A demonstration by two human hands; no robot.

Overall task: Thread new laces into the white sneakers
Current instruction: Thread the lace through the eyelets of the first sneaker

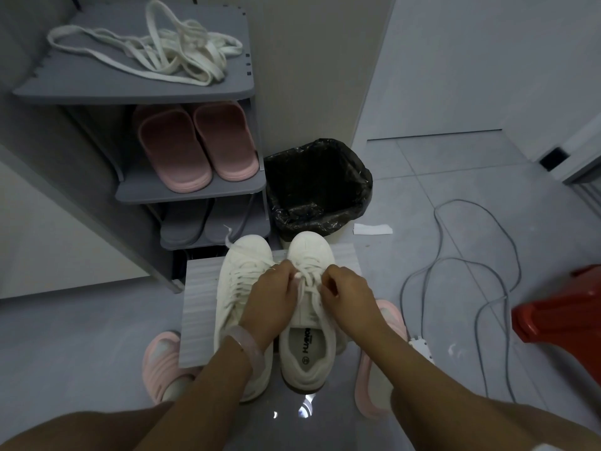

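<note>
On the pale ribbed foam mat laid on the grey tiled floor, a pair of white low-top sneakers stands side by side, heels toward the person and toes reaching past the mat's far edge. Above the right sneaker, the left hand and the right hand both have their fingers curled, each pinching a strand of the flat white lace over the upper eyelets. The lace looks soft, limp and light, so it will likely sag and twist unless held taut; the sensible hold is close to its stiff tip, which I cannot make out here. The shoe itself seems light with a firm sole, and may slide on the smooth foam when pulled. The left sneaker beside it, at the mat's middle, already carries crossed lacing, with a loose end trailing off its toe. Just beyond the far right corner stands a bin lined with a black plastic bag. Farther off, a tangled heap of flat white laces lies on the top shelf of the grey shoe rack.
</note>
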